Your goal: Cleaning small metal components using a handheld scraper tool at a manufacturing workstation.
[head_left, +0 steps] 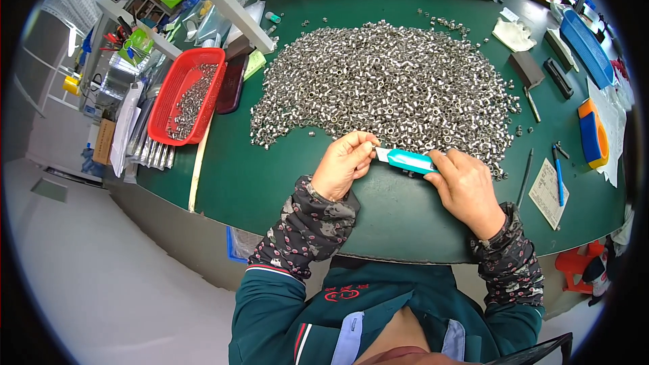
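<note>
A teal utility knife (411, 161) lies in the grip of my right hand (468, 186), its blade extended toward the left. My left hand (343, 162) is closed in a pinch at the blade's tip. Between its thumb and fingers sits what looks like a small metal ring, mostly hidden by the fingertips. Just beyond both hands spreads a large heap of small silvery metal rings (385, 81) on the green table (378, 220).
At the left stands a red plastic basket (157, 118) with more metal pieces. On the right lie a blue-and-orange tape dispenser (593, 132), a blue pen (559, 176), a paper slip (549, 196) and a dark block (526, 69). A blue tray (587, 47) rests farther back.
</note>
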Motion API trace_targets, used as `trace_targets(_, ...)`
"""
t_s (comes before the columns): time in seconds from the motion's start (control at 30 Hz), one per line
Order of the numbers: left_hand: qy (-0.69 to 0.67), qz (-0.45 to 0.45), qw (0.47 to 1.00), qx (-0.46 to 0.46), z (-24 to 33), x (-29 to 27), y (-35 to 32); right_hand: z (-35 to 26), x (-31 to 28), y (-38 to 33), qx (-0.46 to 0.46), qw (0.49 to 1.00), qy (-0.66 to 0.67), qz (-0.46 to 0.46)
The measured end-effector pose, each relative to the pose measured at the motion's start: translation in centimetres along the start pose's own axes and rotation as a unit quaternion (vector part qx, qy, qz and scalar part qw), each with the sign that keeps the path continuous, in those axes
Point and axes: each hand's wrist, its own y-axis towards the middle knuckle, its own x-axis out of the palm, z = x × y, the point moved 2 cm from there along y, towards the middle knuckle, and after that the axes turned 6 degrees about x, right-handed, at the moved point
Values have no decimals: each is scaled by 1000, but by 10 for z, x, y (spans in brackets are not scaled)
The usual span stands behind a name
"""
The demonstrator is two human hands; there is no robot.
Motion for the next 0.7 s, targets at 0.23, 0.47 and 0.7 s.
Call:
trace_targets(0.23,-4,-2,1000,-13,0,-1,0,0,-1,0,-28,999,-33,21)
trace_targets(0.47,14,0,1000,-21,1,-1,-1,0,0,0,-54,996,-55,42)
trace_targets(0.7,26,-3,999,-26,0,-2,0,1,0,0,-60,995,-62,48)
